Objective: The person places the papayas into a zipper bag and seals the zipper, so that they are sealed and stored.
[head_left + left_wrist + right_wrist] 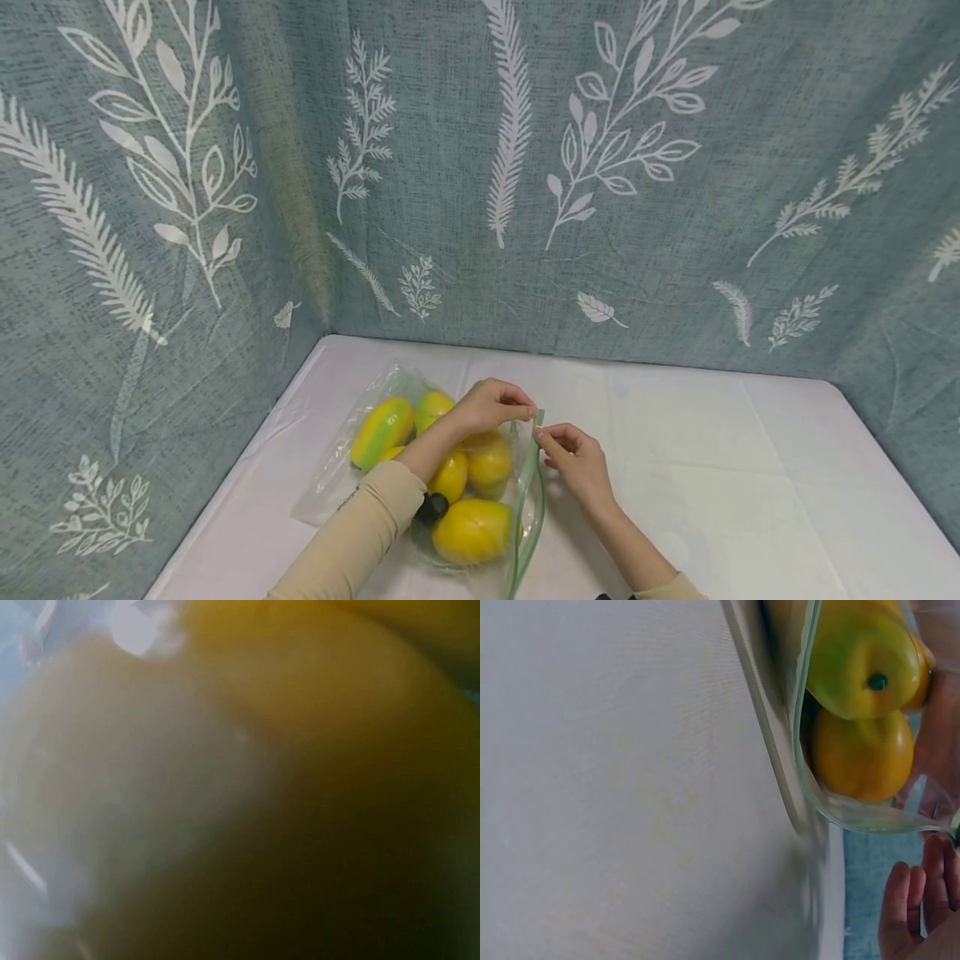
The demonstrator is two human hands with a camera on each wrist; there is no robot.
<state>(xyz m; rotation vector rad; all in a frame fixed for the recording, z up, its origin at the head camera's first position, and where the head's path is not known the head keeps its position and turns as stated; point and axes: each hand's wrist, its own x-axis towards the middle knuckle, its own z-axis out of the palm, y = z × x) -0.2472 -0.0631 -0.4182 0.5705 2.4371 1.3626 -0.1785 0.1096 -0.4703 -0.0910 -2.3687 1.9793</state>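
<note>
A clear zip bag (322, 487) lies on its side with several yellow and green fruits inside, including a large yellow fruit (471, 532) near its mouth. My left hand (491, 404) reaches over the bag and pinches the far end of its green-edged mouth (516, 533). Just to the right, my right hand (577, 462) pinches the same edge between thumb and forefinger. In the right wrist view the mouth gapes, showing a yellow-green fruit (866, 664) above an orange-yellow fruit (862, 754). A blurred yellow fruit (322, 682) fills the left wrist view.
A white-covered table (720, 467) carries the bag on its left half. Blue-grey curtains (450, 167) with white leaf prints stand behind and along the sides. A black wrist camera (432, 507) on my left wrist hangs over the fruits.
</note>
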